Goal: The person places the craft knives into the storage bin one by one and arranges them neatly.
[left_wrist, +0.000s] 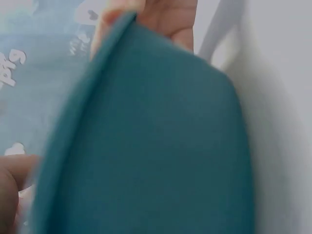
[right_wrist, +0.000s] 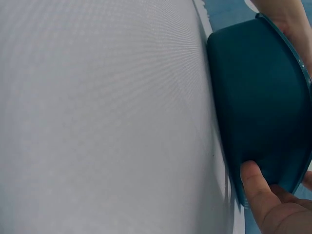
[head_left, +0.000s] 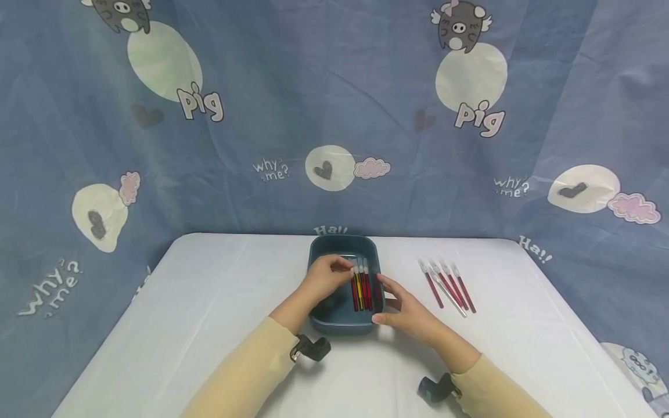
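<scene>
A dark teal bin (head_left: 324,316) stands on the white table. Inside it several slim pen-like tools (head_left: 362,290), red and yellow with clear caps, lie side by side. My left hand (head_left: 326,278) reaches over the bin's left rim, thumb and index fingertip pinching the cap end of the leftmost red one. In the left wrist view the bin's wall (left_wrist: 156,122) hides most of that hand's work. My right hand (head_left: 405,307) grips the bin at its right side, fingers at the rim and thumb (right_wrist: 253,180) against the outer wall.
To the right of the bin lies a loose group of similar capped tools (head_left: 455,287), mostly red with one silver. A blue printed cloth (head_left: 292,104) hangs behind the table's far edge. Small black cameras (head_left: 313,347) are strapped to both wrists.
</scene>
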`<state>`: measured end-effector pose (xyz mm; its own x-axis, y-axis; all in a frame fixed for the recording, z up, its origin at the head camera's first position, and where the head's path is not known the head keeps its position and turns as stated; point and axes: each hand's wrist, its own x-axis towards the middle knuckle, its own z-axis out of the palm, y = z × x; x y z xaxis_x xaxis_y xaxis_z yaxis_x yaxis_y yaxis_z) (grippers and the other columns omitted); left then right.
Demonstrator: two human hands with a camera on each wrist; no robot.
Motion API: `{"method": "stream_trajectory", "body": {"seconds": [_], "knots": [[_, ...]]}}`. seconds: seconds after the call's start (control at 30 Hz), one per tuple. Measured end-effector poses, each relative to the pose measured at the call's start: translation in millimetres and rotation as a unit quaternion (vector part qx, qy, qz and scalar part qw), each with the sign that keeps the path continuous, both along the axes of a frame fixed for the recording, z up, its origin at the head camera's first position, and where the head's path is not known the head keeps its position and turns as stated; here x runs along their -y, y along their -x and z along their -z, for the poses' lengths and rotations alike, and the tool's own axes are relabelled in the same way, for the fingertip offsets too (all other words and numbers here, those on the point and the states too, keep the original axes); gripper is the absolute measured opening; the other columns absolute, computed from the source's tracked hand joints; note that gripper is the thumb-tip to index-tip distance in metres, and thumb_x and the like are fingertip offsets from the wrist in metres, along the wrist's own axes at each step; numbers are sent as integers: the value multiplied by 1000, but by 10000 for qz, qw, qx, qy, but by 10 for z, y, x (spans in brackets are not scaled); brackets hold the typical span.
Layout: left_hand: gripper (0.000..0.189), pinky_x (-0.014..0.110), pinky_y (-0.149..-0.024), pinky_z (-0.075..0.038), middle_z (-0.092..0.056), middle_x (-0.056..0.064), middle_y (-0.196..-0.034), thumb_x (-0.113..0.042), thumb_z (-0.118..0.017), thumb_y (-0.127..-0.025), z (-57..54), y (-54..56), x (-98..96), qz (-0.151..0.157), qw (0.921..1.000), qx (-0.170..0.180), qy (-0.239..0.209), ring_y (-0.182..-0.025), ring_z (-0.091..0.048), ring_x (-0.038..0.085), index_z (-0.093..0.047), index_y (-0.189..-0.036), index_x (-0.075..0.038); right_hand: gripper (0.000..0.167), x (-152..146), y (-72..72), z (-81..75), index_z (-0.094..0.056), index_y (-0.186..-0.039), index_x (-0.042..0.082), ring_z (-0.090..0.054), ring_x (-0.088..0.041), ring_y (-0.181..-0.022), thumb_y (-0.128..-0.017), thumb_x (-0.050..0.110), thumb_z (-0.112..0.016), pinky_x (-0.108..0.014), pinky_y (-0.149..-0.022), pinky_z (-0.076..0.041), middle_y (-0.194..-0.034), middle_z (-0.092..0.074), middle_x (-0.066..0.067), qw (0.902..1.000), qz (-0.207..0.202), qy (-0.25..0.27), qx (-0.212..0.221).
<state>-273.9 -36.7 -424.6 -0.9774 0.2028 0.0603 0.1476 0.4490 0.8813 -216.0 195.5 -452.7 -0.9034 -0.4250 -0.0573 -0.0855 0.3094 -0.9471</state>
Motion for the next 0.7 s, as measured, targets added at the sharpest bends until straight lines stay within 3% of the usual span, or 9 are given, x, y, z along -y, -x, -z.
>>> {"method": "stream_trajectory", "body": {"seconds": [0.27,0.7], "knots": [[17,34,-74,-56,-69,-1,-108,-20,-72,-93,-88,-230,176,183,9995,-158,210,-90,-66,15,-72,-109,-14,94,-13,2,-6,-20,-161,15,-34,-50,-141,-88,18,-79,-57,-106,-43,-161,-23,-24,9999,105,-41,67],[14,30,-74,-56,-69,-3,-100,-12,-70,-93,-46,-572,384,176,9986,-504,31,-89,-64,13,-71,-108,-12,97,14,-7,-21,-21,-160,14,-36,-50,-140,-86,19,-82,-57,-106,-42,-161,-25,-24,9999,141,-81,21]]}}
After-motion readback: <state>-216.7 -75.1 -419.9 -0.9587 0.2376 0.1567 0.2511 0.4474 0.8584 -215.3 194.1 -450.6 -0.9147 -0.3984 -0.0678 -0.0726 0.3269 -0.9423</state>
